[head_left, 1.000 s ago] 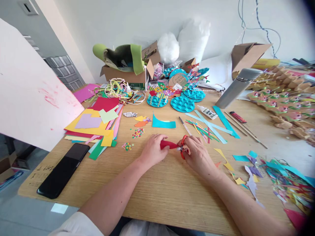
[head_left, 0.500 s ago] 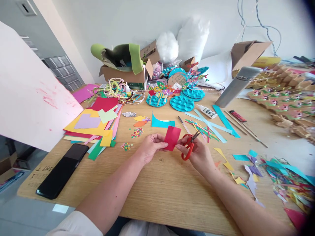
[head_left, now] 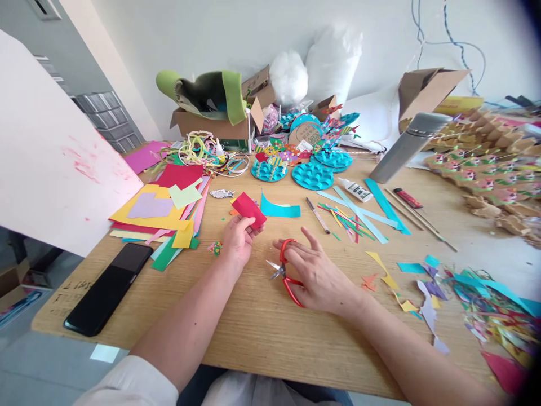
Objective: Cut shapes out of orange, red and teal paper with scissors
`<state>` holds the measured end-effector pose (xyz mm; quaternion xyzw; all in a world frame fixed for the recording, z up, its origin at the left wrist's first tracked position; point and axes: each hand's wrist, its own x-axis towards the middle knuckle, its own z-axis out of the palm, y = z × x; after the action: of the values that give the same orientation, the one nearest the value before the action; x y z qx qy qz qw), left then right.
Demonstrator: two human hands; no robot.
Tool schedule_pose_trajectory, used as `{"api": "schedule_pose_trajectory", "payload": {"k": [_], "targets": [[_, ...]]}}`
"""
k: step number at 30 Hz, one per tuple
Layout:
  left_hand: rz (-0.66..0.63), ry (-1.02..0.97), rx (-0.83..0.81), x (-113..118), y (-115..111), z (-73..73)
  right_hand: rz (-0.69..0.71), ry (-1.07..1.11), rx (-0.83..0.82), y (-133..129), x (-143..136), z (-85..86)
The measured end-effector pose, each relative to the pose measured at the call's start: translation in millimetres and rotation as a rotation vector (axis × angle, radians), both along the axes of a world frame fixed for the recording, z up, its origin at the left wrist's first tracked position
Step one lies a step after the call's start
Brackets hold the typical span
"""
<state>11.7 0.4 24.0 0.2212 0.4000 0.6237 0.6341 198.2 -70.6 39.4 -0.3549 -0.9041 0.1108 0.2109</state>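
- A wooden surface (head_left: 236, 338) stands before a pale wall (head_left: 253, 34).
- Left of centre, the left hand (head_left: 239, 242) pinches red paper (head_left: 248, 207) by its near edge: probably light, easily creased, best gripped there.
- The right hand (head_left: 313, 273), fingers partly spread, has scissors (head_left: 280, 272) by their loops.
- Far left, a cardboard box (head_left: 186, 125) carries a green, dark-lined item (head_left: 233, 96).
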Motion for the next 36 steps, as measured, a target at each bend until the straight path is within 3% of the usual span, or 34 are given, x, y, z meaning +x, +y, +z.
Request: {"api": "schedule_pose_trajectory", "payload": {"k": [3,6,9,11,15,21,36], "targets": [[-0.020,0.014,0.029,3,-2,-0.9,0.058,-0.059,-0.019,1,-7,-0.3],[-0.037,0.017,0.044,5,-3,-0.5,0.014,-0.083,0.028,3,-3,0.0],[-0.064,0.028,0.047,8,-5,1.4,-0.171,0.037,0.157,6,6,-1.6],[-0.114,0.033,0.045,11,-8,3.1,-0.319,0.191,0.155,8,12,-5.6],[-0.292,0.045,0.056,20,-19,4.6,-0.499,0.494,-0.122,10,16,-17.1],[-0.473,0.102,0.036,28,-31,0.9,-0.483,0.843,-0.356,12,11,-24.2],[-0.525,0.303,0.050,28,-32,-0.3,-0.529,0.698,-0.277,8,15,-21.8]]}}
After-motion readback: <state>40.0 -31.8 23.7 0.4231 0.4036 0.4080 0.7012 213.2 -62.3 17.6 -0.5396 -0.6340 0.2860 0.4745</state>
